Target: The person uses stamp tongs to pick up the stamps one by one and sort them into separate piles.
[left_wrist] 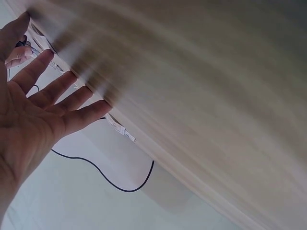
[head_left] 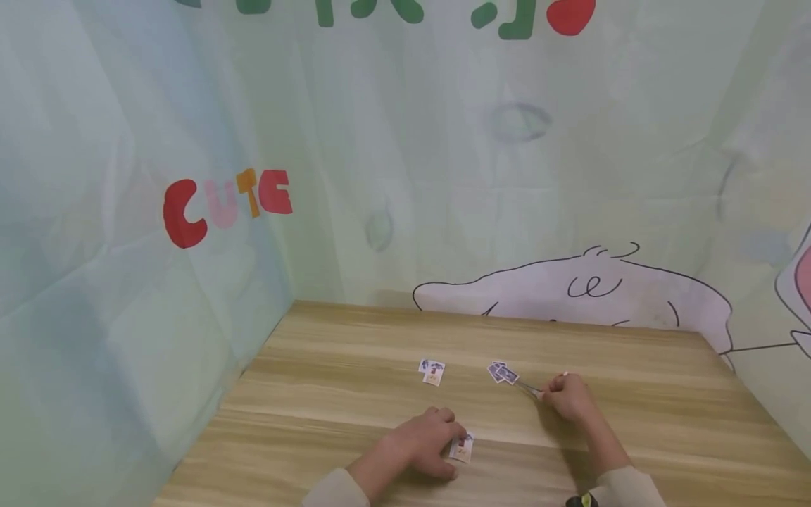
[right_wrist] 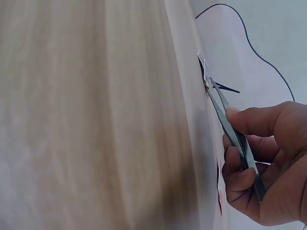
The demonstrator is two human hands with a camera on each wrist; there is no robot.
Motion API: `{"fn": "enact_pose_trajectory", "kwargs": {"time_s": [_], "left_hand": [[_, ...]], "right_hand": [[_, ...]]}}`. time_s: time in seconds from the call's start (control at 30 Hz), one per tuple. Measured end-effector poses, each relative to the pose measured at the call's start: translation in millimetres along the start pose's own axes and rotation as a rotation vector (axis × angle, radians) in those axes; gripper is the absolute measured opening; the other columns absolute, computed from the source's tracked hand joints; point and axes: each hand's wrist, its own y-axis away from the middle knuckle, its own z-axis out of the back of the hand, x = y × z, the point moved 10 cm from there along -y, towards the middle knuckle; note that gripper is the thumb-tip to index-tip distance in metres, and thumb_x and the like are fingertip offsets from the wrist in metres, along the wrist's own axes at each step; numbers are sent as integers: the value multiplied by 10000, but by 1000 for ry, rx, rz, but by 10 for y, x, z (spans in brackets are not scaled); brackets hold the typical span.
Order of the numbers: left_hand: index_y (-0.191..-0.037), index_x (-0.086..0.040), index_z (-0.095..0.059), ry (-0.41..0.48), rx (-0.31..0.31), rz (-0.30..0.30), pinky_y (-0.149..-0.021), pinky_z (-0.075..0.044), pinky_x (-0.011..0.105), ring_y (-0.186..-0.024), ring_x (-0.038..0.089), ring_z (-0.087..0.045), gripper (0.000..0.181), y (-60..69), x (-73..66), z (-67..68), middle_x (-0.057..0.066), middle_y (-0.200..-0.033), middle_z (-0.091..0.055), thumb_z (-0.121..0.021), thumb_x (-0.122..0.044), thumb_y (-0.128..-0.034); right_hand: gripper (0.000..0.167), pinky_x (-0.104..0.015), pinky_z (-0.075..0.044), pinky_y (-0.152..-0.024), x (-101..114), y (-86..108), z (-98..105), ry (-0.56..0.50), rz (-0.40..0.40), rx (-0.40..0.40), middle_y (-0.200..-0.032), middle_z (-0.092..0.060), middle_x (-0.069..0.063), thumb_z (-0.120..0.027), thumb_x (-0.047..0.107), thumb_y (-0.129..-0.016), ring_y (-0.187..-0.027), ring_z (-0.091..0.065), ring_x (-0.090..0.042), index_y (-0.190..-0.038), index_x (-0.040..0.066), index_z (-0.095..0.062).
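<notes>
My right hand (head_left: pixel 569 398) holds metal tweezers (head_left: pixel 529 388) between thumb and curled fingers. The tips of the tweezers (right_wrist: pixel 221 108) meet the edge of one of two overlapping purple stamp-like papers (head_left: pixel 505 372); whether they grip it I cannot tell. Low over the table, my left hand (head_left: pixel 426 440) has its fingers spread and gently bent. Its fingertips are at the upper left edge of a cream stamp-like paper (head_left: pixel 464 451) with a red mark, and in the left wrist view the left hand (left_wrist: pixel 36 110) touches the tabletop.
Farther back on the wooden table (head_left: pixel 355 352) lies another small overlapping group of stamp-like papers (head_left: pixel 434 374). A printed cloth backdrop (head_left: pixel 393 176) rises behind the table and along its left side.
</notes>
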Motion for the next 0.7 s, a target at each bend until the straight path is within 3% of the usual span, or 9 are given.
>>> {"fn": "enact_pose_trajectory", "kwargs": {"time_s": [0.13,0.37,0.7], "left_hand": [[-1187,-224,-610,0,-2,-3,-788,-438,227,-926,92,-466,558,1,9,-12,-57,-1086,-507,-770,-412,-686],[-1164,-211,-622,-10,-18,-6,-745,-439,222,-878,84,-457,550,2,-7,34,-65,-1026,-509,-781,-396,-671],[-1164,-207,-621,-17,-37,-17,-777,-438,220,-899,88,-473,562,-6,-5,16,-56,-1061,-524,-787,-400,-663]], "right_hand": [[94,-295,-383,-558,8,12,0,17,3,-11,-728,-546,-21,-669,32,-771,-660,-462,-195,-699,-12,-628],[138,-288,-368,-544,103,66,44,73,84,-64,-661,-524,-3,-693,23,-733,-623,-434,-159,-626,28,-606],[78,-298,-410,-577,22,215,81,26,33,-72,-678,-572,-19,-698,41,-739,-643,-489,-163,-716,-8,-642]]}}
